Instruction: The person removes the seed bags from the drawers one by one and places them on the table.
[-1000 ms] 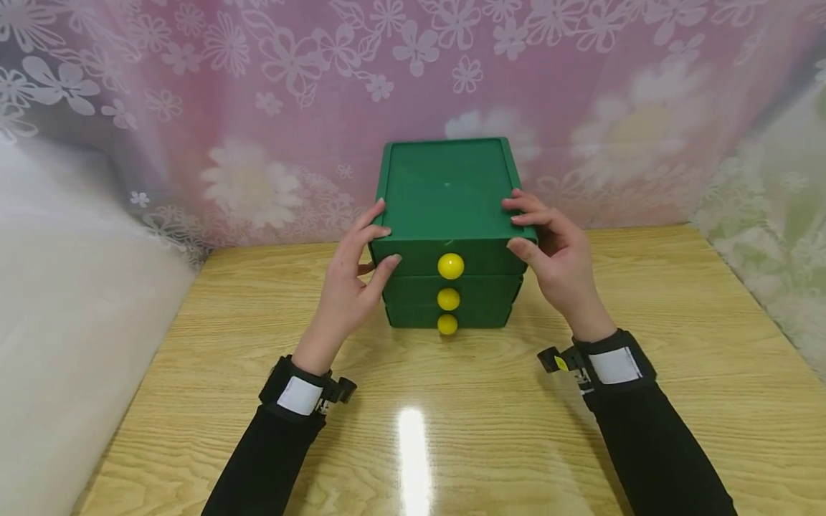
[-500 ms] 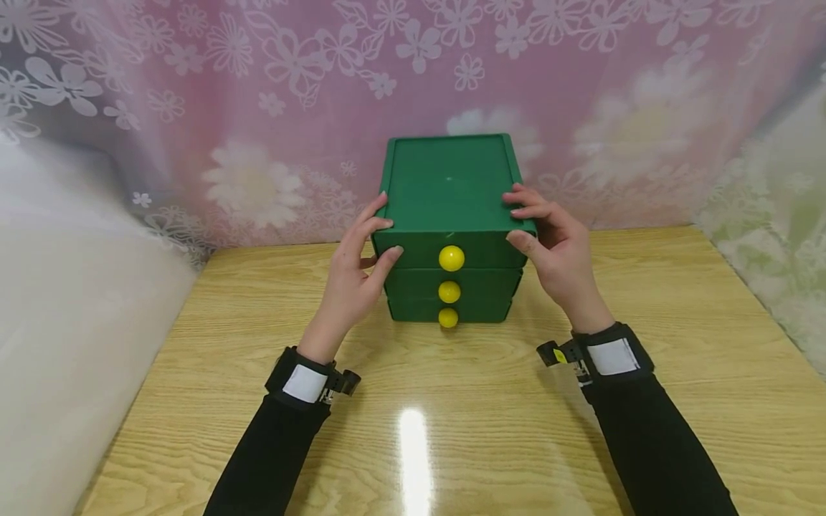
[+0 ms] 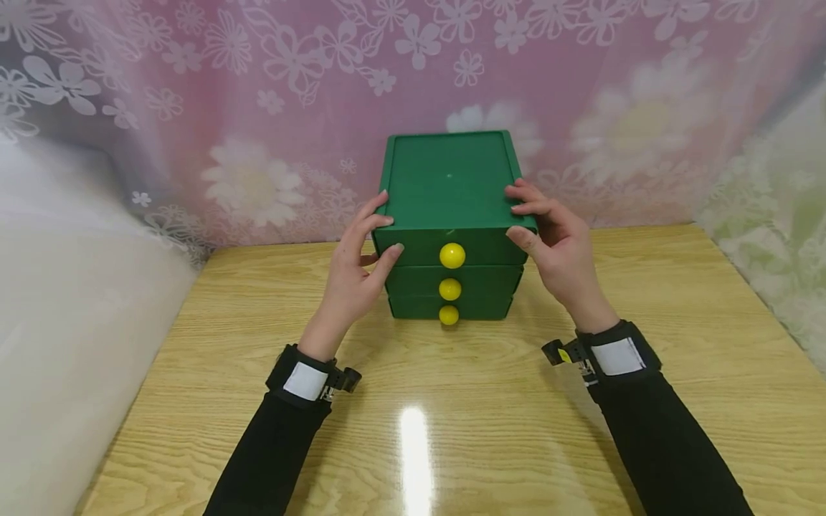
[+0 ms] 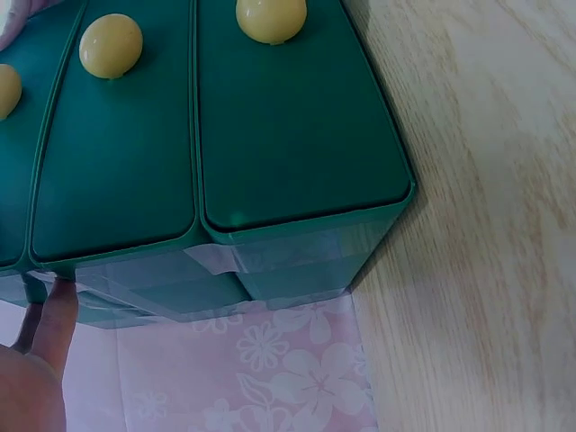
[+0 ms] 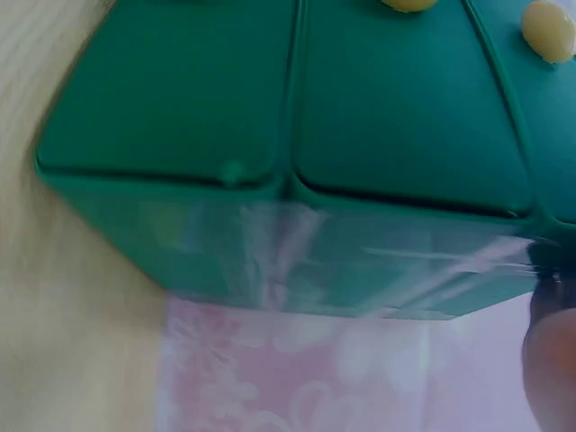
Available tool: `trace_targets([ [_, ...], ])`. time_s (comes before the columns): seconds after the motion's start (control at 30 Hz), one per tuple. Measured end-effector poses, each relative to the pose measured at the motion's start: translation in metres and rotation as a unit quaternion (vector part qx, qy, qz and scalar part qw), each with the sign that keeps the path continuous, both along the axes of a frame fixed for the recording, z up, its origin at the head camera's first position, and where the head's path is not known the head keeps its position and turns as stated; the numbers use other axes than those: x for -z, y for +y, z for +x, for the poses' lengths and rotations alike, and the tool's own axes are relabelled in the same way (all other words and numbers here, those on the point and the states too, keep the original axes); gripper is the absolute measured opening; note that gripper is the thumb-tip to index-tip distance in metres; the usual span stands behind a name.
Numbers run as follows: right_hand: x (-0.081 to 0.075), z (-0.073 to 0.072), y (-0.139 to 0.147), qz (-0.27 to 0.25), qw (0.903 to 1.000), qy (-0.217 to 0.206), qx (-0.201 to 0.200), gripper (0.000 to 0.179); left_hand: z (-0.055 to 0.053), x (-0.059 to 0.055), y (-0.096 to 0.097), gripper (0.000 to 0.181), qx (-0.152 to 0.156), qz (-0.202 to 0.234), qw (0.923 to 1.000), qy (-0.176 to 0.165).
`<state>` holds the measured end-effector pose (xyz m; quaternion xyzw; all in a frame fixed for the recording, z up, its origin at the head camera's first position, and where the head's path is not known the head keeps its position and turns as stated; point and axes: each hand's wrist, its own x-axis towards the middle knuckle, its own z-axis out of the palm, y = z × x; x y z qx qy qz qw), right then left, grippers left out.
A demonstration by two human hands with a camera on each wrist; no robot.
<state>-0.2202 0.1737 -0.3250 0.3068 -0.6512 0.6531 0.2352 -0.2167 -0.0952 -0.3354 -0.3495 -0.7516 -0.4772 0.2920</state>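
A green three-drawer box (image 3: 448, 175) stands upright on the table, its drawers shut and a round yellow knob (image 3: 452, 256) on each front. My left hand (image 3: 351, 276) holds its upper left corner, thumb against the top drawer's front and fingertips over the top edge. On the opposite corner my right hand (image 3: 564, 261) grips in the same way. The left wrist view shows a finger (image 4: 56, 328) of my left hand against the box's side. Clear tape (image 5: 351, 261) runs along the side in the right wrist view.
The light wood table (image 3: 477, 416) carries the box near its back edge. Behind it hangs a pink flowered curtain (image 3: 310, 143). White cloth (image 3: 77, 301) drapes along the left, and green-patterned cloth (image 3: 768, 179) along the right.
The box has slid slightly back toward the curtain, with both hands moving along on its corners. The grip of each hand looks the same.
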Motion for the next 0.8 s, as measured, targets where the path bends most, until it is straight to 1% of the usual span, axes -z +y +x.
trace_targets([
  [0.03,-0.003,0.003,0.0,0.011,0.9999,-0.002,0.009,0.021,0.0,0.0,0.001,0.037,0.001,-0.001,1.0,0.001],
  [0.1,-0.01,0.01,-0.001,0.047,0.998,0.004,0.043,0.022,0.0,-0.001,0.001,0.037,0.006,0.0,1.0,-0.001],
  [0.13,-0.013,0.013,-0.001,0.074,0.9948,0.017,0.068,0.022,0.0,-0.001,0.001,0.037,0.009,0.0,1.0,-0.003],
  [0.17,-0.016,0.016,-0.003,0.103,0.9893,0.035,0.096,0.023,0.0,-0.001,0.0,0.037,0.012,0.001,0.9999,-0.006],
  [0.2,-0.019,0.019,-0.004,0.132,0.9818,0.056,0.125,0.023,-0.001,-0.001,0.0,0.037,0.015,0.001,0.9998,-0.01],
  [0.27,-0.023,0.024,-0.006,0.178,0.9624,0.101,0.179,0.022,-0.001,-0.001,-0.002,0.036,0.023,0.004,0.9996,-0.018],
  [0.33,-0.024,0.027,-0.009,0.206,0.9425,0.145,0.219,0.022,-0.001,-0.001,-0.005,0.034,0.03,0.01,0.9992,-0.024],
  [0.37,-0.024,0.028,-0.01,0.214,0.9349,0.161,0.233,0.021,-0.001,-0.001,-0.006,0.032,0.033,0.013,0.999,-0.026],
  [0.5,-0.017,0.029,-0.011,0.214,0.9157,0.206,0.271,0.018,-0.003,0.0,-0.009,0.03,0.04,0.023,0.9987,-0.023],
  [0.57,-0.012,0.028,-0.011,0.204,0.9101,0.222,0.284,0.016,-0.004,0.001,-0.01,0.032,0.044,0.025,0.9984,-0.024],
  [0.63,-0.008,0.028,-0.012,0.197,0.9082,0.234,0.286,0.015,-0.005,0.002,-0.009,0.033,0.048,0.03,0.9981,-0.025],
  [0.73,-0.003,0.029,-0.013,0.204,0.9114,0.24,0.265,0.015,-0.007,0.003,-0.008,0.033,0.052,0.038,0.9977,-0.023],
  [0.8,0.001,0.031,-0.015,0.228,0.9141,0.234,0.241,0.017,-0.009,0.003,-0.007,0.033,0.055,0.042,0.9976,-0.01],
])
